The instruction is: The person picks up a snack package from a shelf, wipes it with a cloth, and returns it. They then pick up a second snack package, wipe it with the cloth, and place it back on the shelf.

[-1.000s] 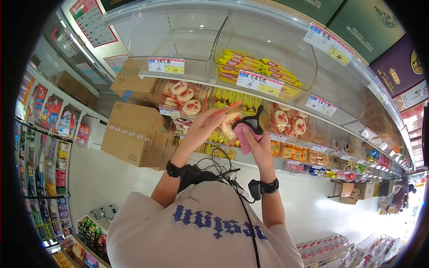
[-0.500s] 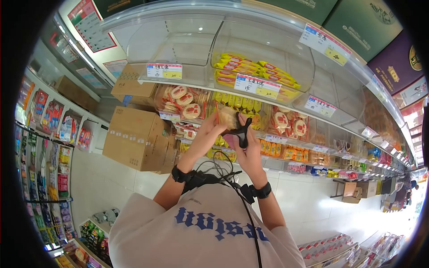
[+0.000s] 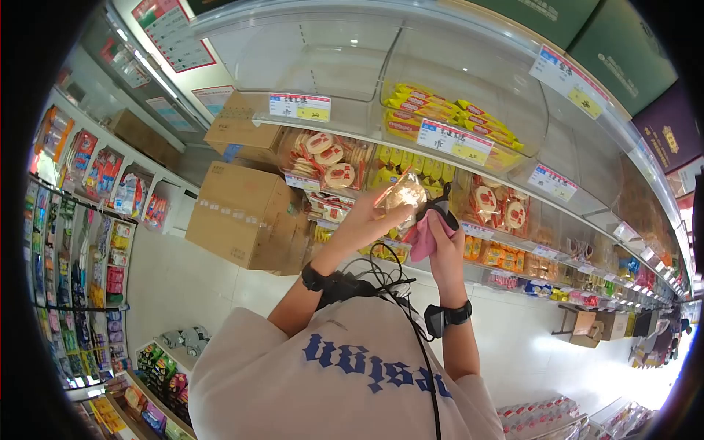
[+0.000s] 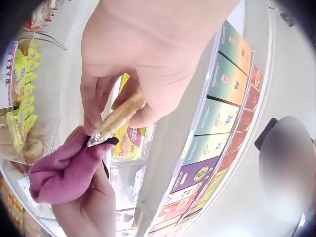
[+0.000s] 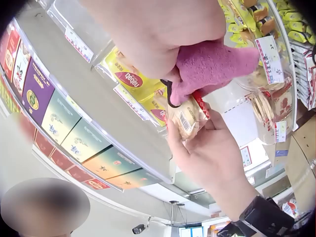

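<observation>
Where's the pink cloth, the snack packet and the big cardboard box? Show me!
pink cloth (image 3: 419,238): head view, middle of the bunched cloth.
snack packet (image 3: 402,196): head view, middle of its clear wrapper.
cardboard box (image 3: 242,216): head view, its broad side face.

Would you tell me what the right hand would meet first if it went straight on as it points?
Probably the snack packet held by the left hand: the pink cloth in the right hand touches it. Shelf bins lie behind, depth unclear.

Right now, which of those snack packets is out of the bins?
The clear biscuit packet pinched in the left hand, against the pink cloth that the right hand grips; all others lie in shelf bins.
</observation>
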The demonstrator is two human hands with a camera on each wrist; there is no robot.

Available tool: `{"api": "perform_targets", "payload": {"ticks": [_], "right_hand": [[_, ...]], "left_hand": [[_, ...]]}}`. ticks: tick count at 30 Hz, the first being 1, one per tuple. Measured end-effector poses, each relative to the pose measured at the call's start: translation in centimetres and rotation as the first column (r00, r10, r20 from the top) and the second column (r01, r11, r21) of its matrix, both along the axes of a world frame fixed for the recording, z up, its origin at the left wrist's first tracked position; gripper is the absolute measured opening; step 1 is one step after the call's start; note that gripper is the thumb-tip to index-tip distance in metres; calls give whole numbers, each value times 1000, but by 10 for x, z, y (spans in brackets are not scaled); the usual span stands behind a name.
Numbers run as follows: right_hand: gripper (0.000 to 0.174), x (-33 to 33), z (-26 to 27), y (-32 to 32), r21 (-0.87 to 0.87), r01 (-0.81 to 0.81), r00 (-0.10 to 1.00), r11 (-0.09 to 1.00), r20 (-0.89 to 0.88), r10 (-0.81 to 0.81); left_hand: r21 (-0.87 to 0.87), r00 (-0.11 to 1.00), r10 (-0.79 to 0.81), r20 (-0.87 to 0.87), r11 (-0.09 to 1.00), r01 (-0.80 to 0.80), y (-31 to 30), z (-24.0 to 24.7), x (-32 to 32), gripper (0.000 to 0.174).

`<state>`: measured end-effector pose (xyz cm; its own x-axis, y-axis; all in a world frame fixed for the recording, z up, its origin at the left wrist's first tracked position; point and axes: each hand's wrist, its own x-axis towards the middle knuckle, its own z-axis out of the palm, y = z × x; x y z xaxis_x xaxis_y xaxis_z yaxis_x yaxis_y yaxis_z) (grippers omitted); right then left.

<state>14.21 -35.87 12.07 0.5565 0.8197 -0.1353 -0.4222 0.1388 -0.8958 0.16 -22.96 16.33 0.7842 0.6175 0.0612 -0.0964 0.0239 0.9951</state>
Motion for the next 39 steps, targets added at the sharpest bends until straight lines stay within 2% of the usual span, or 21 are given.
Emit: {"api": "perform_targets", "payload": {"ticks": [3, 4, 7, 8, 10, 11, 12, 15, 16, 20, 21, 23, 24, 25, 26, 27, 30, 32, 35, 36, 39], "right_hand": [[19, 10, -11, 3, 90, 141, 986, 986, 81, -149], [17, 13, -7, 1, 65, 199, 978, 978, 50, -203], [21, 13, 16, -4, 38, 326, 945, 945, -21, -325], [24, 15, 11, -4, 19, 319, 948, 947, -15, -319], [25, 20, 9, -14, -57, 36, 997, 998, 77, -32], [25, 19, 9, -17, -105, -118, 985, 987, 111, 129], [24, 15, 10, -17, -121, -129, 985, 984, 103, 142], [23, 14, 13, -23, -182, -153, 983, 971, 69, 168], [23, 17, 6, -24, -186, -132, 986, 974, 74, 148], [25, 40, 9, -35, -186, 98, 962, 978, 268, -46], [27, 52, 7, -42, -164, 188, 929, 968, 349, -121], [29, 81, -6, -53, -98, 326, 832, 940, 501, -236], [29, 91, -9, -57, -53, 453, 744, 890, 573, -345], [28, 103, -10, -62, -42, 569, 564, 821, 747, -352], [27, 117, -12, -68, -1, 669, 357, 743, 878, -320], [28, 127, -14, -72, 63, 749, 140, 660, 958, -250], [39, 148, -25, -78, 83, 824, -29, 561, 994, -104], [45, 163, -48, -77, 82, 813, -40, 576, 996, -85], [48, 165, -65, -67, 120, 749, -82, 651, 993, -88], [48, 165, -69, -64, 141, 717, -105, 683, 990, -93], [51, 159, -73, -57, -60, 627, 120, 777, 993, -20]], "left_hand": [[68, 986, 87, -139, 995, -78, 2, 2, -3, 41], [-22, 996, 67, -57, 997, -69, 4, 0, -2, 43], [121, 990, 62, -123, 992, -47, 9, -6, -4, 42], [131, 998, 18, -61, 991, -10, 8, -12, -1, 42], [98, 993, -52, -106, 993, 62, 5, -11, 4, 43], [76, 989, -76, -126, 993, 86, 4, -7, 5, 43], [193, 965, -9, -263, 979, 61, 4, 2, 4, 43], [87, 979, -100, -176, 989, 117, 8, -7, 8, 45], [177, 958, -105, -268, 972, 156, 11, -1, 5, 45], [68, 961, -20, -275, 997, 40, 26, -10, -6, 37], [36, 956, 14, -294, 999, -3, 36, -11, -14, 35], [58, 981, 41, -192, 998, -31, 61, -23, -29, 33], [45, 982, 88, -169, 996, -82, 69, -28, -35, 35], [34, 979, 141, -148, 990, -138, 76, -33, -41, 37], [23, 972, 198, -129, 980, -196, 82, -37, -45, 39], [129, 955, 229, -191, 970, -206, 86, -39, -48, 41], [436, 902, 304, -307, 887, -151, 97, -54, -54, 48], [625, 894, 322, -311, 778, -62, 108, -87, -58, 55], [722, 892, 316, -325, 692, 18, 110, -118, -66, 61], [733, 884, 349, -312, 680, -10, 110, -119, -67, 59], [757, 856, 425, -296, 651, -61, 105, -122, -64, 52]]}}
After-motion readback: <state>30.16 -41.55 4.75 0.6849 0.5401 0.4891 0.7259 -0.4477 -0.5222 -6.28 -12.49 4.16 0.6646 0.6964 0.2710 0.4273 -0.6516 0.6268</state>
